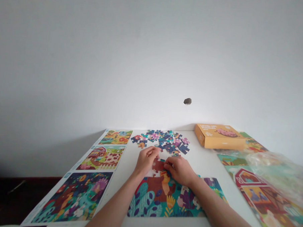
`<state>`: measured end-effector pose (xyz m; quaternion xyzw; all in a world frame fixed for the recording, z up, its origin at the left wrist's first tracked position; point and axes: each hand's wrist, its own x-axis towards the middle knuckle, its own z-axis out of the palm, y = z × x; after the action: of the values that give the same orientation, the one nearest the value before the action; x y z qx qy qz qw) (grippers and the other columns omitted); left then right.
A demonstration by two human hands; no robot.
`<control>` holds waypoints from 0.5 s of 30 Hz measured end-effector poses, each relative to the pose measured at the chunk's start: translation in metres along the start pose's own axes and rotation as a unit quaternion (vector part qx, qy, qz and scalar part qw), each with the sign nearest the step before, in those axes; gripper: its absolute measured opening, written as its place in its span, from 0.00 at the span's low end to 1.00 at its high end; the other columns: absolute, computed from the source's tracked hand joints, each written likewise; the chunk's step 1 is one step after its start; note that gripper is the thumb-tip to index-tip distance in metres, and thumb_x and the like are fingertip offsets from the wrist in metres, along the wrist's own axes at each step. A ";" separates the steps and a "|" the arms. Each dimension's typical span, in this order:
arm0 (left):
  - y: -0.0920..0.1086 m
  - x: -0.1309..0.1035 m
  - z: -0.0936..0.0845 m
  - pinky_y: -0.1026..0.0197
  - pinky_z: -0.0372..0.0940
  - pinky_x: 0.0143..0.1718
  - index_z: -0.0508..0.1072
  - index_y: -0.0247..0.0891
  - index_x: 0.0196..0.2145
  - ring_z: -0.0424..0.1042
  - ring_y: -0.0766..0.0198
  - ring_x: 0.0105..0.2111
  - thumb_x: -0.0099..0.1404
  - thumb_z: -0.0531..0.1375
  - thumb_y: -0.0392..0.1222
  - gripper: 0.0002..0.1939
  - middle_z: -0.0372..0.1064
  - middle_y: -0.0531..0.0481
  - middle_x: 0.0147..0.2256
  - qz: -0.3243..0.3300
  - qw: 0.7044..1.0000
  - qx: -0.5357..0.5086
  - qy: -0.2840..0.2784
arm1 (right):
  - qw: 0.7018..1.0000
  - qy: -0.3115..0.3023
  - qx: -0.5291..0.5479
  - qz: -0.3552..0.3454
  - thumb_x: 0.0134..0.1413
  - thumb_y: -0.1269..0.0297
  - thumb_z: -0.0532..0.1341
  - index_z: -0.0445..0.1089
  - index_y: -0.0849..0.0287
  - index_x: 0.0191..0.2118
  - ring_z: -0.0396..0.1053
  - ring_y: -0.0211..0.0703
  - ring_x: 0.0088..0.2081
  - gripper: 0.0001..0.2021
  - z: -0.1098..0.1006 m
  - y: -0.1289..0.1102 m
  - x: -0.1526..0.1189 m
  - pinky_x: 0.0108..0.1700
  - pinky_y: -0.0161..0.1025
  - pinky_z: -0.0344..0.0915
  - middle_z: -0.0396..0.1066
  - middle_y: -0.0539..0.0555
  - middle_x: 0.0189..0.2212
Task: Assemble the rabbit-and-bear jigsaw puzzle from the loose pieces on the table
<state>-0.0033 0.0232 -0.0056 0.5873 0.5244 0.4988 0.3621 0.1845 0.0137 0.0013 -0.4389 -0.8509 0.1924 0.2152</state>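
So the brown section (158, 165) sits at the top edge of the part-built puzzle (150, 203), right between both hands. Right hand (180, 168) has its fingers curled against that section's right edge, though I can't tell if that's a real pinch or just a press. Left hand (147, 158) has thumb and fingertips drawn together, and whether its grip has a piece in it, no idea, too small to see.

Biggest risk imo: the right forearm hangs over the puzzle, so a dropped wrist could shove the joined rows apart. Pushing a knob in at a slant might bend it too, and a stray knuckle could scatter the heap of loose pieces (169, 141) just beyond.

Material-wise, the pieces look like flat printed card with chunky rounded tabs, on a smooth white table (204, 164) that probably lets them slide. Crinkly clear plastic (277, 166) and a boxy orange carton (222, 138) lie off to the right
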 end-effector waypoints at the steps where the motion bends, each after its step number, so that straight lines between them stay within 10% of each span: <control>1: -0.001 0.001 -0.001 0.65 0.59 0.26 0.78 0.35 0.34 0.66 0.65 0.23 0.62 0.56 0.54 0.20 0.68 0.51 0.21 -0.013 1.000 -0.010 0.012 | 1.000 -0.003 0.001 -0.002 0.61 0.63 0.56 0.73 0.54 0.35 0.70 0.38 0.34 0.09 0.000 0.000 0.000 0.36 0.31 0.57 0.75 0.50 0.31; 15: -0.006 0.004 0.001 0.67 0.54 0.22 0.78 0.34 0.32 0.61 0.68 0.19 0.61 0.57 0.54 0.19 0.63 0.54 0.17 -0.039 0.998 -0.016 0.050 | 1.000 0.000 0.019 0.017 0.61 0.62 0.56 0.73 0.54 0.34 0.70 0.38 0.32 0.09 0.000 -0.005 -0.001 0.34 0.32 0.56 0.75 0.50 0.30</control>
<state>-0.0044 0.0285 -0.0108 0.5347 0.5567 0.5214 0.3637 0.1815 0.0103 0.0032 -0.4488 -0.8397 0.2119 0.2203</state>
